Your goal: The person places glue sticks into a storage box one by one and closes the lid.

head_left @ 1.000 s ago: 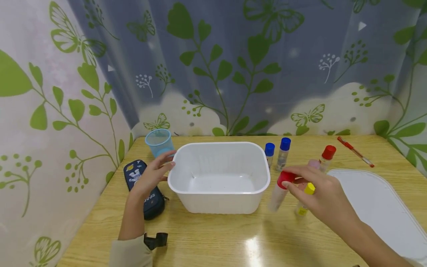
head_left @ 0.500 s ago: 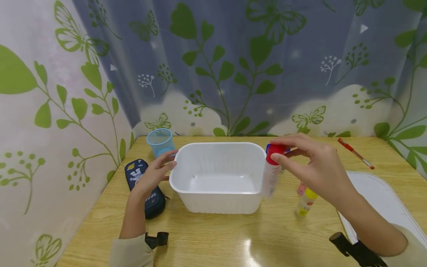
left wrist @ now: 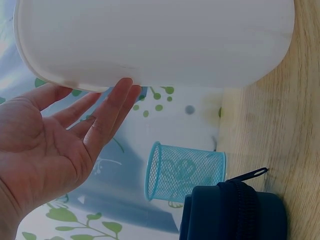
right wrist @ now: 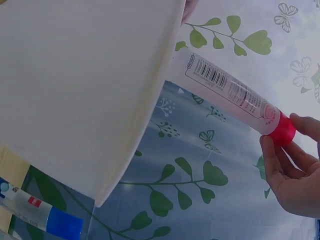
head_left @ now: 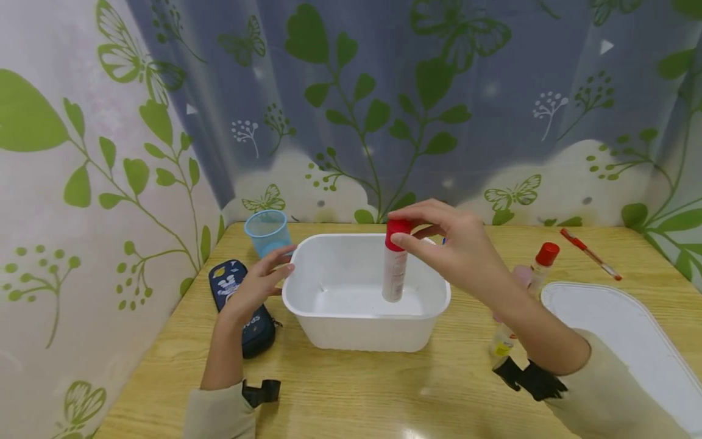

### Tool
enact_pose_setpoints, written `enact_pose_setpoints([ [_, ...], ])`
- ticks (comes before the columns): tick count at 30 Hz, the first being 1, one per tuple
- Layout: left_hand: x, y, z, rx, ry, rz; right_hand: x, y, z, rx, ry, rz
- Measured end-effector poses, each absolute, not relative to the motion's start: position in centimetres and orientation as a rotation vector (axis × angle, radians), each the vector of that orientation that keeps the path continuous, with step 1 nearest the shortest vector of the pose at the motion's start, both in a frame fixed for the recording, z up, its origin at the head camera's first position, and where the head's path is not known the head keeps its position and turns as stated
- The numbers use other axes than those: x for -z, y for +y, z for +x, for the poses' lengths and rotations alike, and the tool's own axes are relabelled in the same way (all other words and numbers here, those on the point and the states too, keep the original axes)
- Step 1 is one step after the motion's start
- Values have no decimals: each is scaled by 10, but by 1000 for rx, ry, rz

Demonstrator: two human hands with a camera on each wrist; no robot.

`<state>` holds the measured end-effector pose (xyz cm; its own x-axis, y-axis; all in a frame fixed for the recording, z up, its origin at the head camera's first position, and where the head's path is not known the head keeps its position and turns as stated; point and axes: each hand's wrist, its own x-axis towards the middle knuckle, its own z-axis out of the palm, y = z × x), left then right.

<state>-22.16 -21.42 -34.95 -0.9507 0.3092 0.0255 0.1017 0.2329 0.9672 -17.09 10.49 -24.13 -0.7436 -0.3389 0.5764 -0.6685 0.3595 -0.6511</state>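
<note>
A white plastic tub [head_left: 433, 305] stands on the wooden table. My right hand [head_left: 444, 241] pinches the red cap of a white glue bottle [head_left: 393, 275] and holds it upright over the inside of the tub; the same bottle [right wrist: 227, 90] shows in the right wrist view beside the tub's wall [right wrist: 80, 95]. My left hand [head_left: 258, 283] rests with straight fingers against the tub's left rim, and its fingertips [left wrist: 122, 92] touch the tub's edge [left wrist: 150, 40] in the left wrist view.
A blue mesh cup [head_left: 267, 231] and a dark pencil case [head_left: 241, 308] lie left of the tub. Right of it are a red-capped bottle [head_left: 540, 263], a yellow-labelled bottle [head_left: 500, 346], a white lid [head_left: 620, 341] and a red pen [head_left: 589, 253]. A blue-capped bottle [right wrist: 40, 210] lies beyond.
My right hand lifted the red-capped bottle from the table at the right and carried it left, over the rim, to above the tub's inside. The left hand stayed on the tub.
</note>
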Motion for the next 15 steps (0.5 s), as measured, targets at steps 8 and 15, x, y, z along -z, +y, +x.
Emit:
enact_pose_setpoints([
  [8,350,-214,-222,-1804,2321,405,253,80,-185,-1428,-2405,865],
  [15,349,-213,-222,-1802,2323,398,270,58,-203,-1525,-2471,861],
])
